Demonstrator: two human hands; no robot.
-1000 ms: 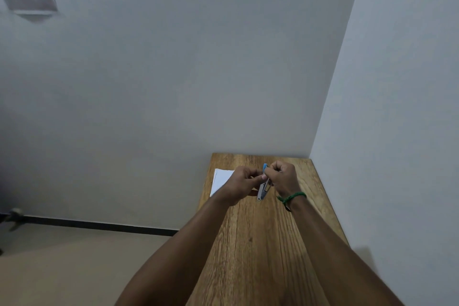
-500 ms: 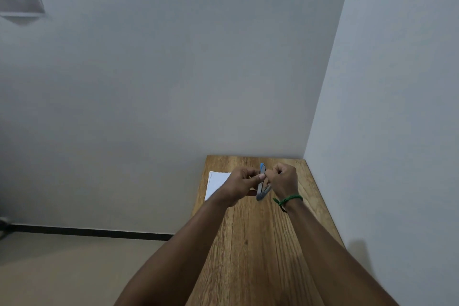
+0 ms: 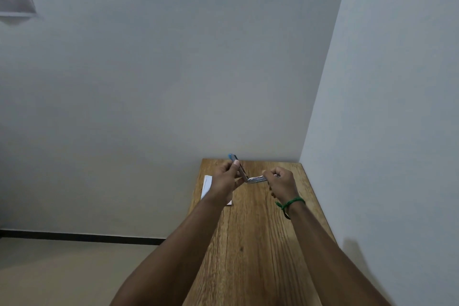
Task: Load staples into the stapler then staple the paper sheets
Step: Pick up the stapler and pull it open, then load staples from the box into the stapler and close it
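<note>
No readable text, label, brand, number or sign anywhere in view. Perhaps some marking on the stapler [image 3: 255, 178], but too small and blurred to tell. Visible side of the paper sheets [image 3: 206, 185] plain white.

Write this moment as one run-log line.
stapler: hinged open | left hand: grips blue top | right hand: grips metal base | paper: lying on table
</note>
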